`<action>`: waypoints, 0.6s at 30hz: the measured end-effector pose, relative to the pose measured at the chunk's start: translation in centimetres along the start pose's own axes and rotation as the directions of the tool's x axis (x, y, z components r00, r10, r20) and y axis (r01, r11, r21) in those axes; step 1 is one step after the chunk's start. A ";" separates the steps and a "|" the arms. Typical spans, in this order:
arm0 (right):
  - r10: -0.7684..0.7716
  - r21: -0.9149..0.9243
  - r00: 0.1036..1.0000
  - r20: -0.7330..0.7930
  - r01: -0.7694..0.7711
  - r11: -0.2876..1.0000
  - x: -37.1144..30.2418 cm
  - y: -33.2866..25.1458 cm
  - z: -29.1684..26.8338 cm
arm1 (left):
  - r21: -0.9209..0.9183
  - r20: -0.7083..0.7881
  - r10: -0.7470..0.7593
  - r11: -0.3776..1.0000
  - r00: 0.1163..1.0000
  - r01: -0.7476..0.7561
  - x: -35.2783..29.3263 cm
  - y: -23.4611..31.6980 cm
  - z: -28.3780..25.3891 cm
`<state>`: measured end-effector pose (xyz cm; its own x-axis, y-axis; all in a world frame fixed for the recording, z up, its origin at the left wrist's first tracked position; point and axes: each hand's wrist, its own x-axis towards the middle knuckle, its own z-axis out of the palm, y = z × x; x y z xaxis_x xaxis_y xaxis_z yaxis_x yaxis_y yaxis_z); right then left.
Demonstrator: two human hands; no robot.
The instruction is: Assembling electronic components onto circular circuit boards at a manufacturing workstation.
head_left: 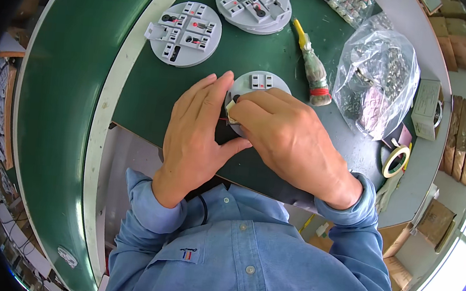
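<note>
Evidently, work was centred on a round, light-grey plastic disc (247,82) with raised white blocks, lying near the front edge of the dark-green worktop (153,96), partly covered by both hands. The left hand (195,128) stood at the disc's left side, its fingers extended and its thumb spread wide toward the right hand (290,128). The right hand was bent over the disc, fingers curled narrow beside a small cream-coloured piece (230,108) at the left rim; its fingertips were largely hidden, so a grip could not be confirmed. Beyond the left hand lay a single grey disc with red and black parts (185,33), with a stack of similar grey discs (252,7) to its right. A yellow-tipped, wrapped tool with a red band (314,69) lay between the hands' disc and a clear plastic bag of small metallic pieces (377,75).
</note>
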<state>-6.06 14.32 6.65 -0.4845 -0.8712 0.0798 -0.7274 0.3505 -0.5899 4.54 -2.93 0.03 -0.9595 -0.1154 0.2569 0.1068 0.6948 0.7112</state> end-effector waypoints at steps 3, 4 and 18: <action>-0.037 0.031 0.999 -0.020 0.038 0.999 0.2 0.2 0.4 | 0.001 -0.018 0.008 1.000 1.000 -0.008 0.1 -0.2 0.1; -0.053 0.046 0.998 -0.037 0.055 0.997 0.3 0.2 0.4 | 0.013 -0.036 0.024 1.000 0.999 -0.024 0.2 -0.3 0.2; -0.108 -0.004 0.993 0.040 0.108 0.994 1.6 0.9 -0.6 | -0.024 -0.090 -0.006 1.000 0.996 0.003 0.6 -0.2 0.5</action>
<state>-7.79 13.44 6.79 -0.3837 -0.9168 0.1110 -0.7775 0.2558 -0.5745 3.84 -2.80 -0.29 -0.9326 -0.1830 0.3109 0.1098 0.6769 0.7278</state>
